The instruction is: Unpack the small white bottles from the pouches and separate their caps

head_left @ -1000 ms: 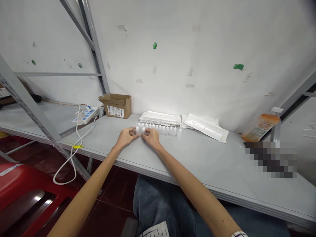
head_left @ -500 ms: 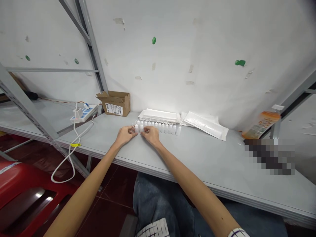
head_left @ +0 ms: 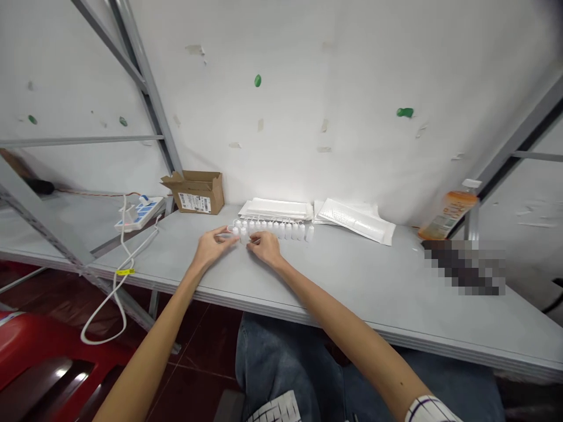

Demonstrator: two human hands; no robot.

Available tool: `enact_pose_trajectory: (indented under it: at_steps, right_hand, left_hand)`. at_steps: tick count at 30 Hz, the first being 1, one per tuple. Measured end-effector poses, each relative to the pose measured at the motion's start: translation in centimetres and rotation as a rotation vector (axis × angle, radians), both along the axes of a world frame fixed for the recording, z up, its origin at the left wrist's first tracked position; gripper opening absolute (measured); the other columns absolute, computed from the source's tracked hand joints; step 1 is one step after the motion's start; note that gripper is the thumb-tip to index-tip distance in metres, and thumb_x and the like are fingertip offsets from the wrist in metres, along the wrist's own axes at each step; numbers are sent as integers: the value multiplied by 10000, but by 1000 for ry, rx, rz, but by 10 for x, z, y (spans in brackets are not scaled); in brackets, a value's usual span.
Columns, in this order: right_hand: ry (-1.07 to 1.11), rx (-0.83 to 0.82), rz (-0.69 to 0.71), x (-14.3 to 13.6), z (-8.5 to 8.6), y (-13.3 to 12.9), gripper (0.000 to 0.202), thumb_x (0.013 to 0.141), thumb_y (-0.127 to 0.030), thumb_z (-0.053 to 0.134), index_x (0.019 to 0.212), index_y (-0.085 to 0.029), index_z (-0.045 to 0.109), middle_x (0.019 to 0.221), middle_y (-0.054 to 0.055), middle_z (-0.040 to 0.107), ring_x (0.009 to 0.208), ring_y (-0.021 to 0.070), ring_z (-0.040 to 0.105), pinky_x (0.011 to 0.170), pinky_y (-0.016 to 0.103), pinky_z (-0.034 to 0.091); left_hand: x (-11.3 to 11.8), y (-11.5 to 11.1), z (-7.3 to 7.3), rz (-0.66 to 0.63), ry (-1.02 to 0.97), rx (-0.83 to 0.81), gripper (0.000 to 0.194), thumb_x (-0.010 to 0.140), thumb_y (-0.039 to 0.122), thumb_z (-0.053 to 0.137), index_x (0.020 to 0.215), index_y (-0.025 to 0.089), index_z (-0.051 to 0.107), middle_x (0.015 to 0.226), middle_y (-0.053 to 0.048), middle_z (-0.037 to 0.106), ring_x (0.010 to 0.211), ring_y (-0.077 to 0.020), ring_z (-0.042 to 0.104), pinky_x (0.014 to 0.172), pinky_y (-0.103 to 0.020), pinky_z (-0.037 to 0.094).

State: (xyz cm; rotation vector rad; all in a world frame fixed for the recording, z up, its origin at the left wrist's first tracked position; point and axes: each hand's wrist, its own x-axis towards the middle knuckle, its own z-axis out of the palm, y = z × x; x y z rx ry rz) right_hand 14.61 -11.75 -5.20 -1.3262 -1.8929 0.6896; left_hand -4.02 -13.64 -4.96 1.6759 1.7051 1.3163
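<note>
Small bottles: white, capped, upright on the desk (head_left: 352,281). The row (head_left: 288,230) runs sideways in the rear part of the desk, left of its middle, well back from the front edge; its right end slants slightly toward that edge.
Lined up: most of the bottles, close together. Exact count not readable; the right hand hides part of the row.
Out of line: two front bottles (head_left: 244,235) at the left end stand nearer the front edge than those just behind them.
State of order: alignment judged well advanced toward the right end, less even at the left. Whether any bottles are yet to be added, cannot tell.
Left hand (head_left: 209,249): partly open, thumb and forefinger parted, tips beside the leftmost front bottle. No firm grip seen; light contact possible.
Right hand (head_left: 266,247): fingers curled, tips just right of the front pair. Cannot tell whether they touch or pinch a bottle.
White packets: one stack (head_left: 277,208) flat behind the row, toward the rear edge; more packets (head_left: 358,223) overlap to its right. Contents not visible.
Carton (head_left: 200,199): flaps up, near the rear left corner, label facing front. Interior not readable.
Drink bottle (head_left: 451,211): orange label, tilted, toward the right end.
</note>
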Motion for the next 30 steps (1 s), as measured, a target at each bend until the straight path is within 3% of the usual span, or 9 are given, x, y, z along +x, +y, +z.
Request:
enact_pose_trajectory:
  at_steps: [3,7,10,13,15,17,20,24,30]
  right_hand:
    - [107,-130,228,32,11,-9,217,720,-144,731,935,-161,755,855,38,756,690,165,701,700,282,547]
    - [191,-377,456,106,35,-22,219,675,-252,784,860,-137,764,839,64,750,659,167,703,527,226,523]
    - [129,-414,426,176,49,-26,276,677,-344,776,865,-143,775,850,78,751,666,163,697,549,233,522]
    - [56,-333,237,247,49,-20,251,706,-364,735,820,-143,766,837,85,738,629,157,663,526,243,483]
    - [22,-213,3,287,41,-14,248,754,-370,676,832,-146,750,843,93,727,660,171,650,549,264,474]
    - [-88,-21,-344,316,29,-7,257,791,-371,633,891,-160,741,904,101,720,791,204,659,664,298,495]
    - [-356,180,-699,339,7,3,395,770,-360,672,1139,-218,692,1250,111,628,1170,279,559,902,373,469]
    - [-602,166,-677,348,-13,12,636,842,-447,632,1425,-239,486,1517,120,419,1396,299,360,1068,416,369]
    - [-662,78,-600,341,-12,13,562,949,-416,482,1464,-200,413,1451,139,511,1293,281,499,998,386,400]
  left_hand:
    - [4,-7,17,87,-94,78,694,674,625,686,1158,128,668,1009,-87,720,718,-188,662,595,-270,485]
    - [28,-14,44,190,-61,406,561,770,583,627,1139,164,686,1078,-82,693,728,-147,612,566,-237,453]
    - [67,-19,60,97,32,560,454,826,521,598,1123,190,688,1064,-65,685,741,-132,600,538,-210,428]
    - [118,-19,66,-93,154,621,370,869,461,568,1066,173,690,1010,-64,692,691,-122,584,543,-222,425]
    - [155,-13,63,-231,263,652,326,884,423,563,1046,170,689,972,-62,701,672,-125,580,590,-242,448]
    - [193,-3,53,-355,388,690,284,886,385,565,1028,173,690,945,-66,704,714,-145,606,665,-265,472]
    - [241,13,30,-506,585,728,267,897,363,530,1006,177,687,973,-99,695,869,-203,644,694,-289,488]
    - [272,23,1,-620,769,723,245,913,316,487,984,180,677,942,-107,682,863,-206,640,627,-279,479]
    - [264,15,-10,-594,780,693,241,933,308,476,990,184,675,929,-90,693,855,-188,643,568,-256,440]
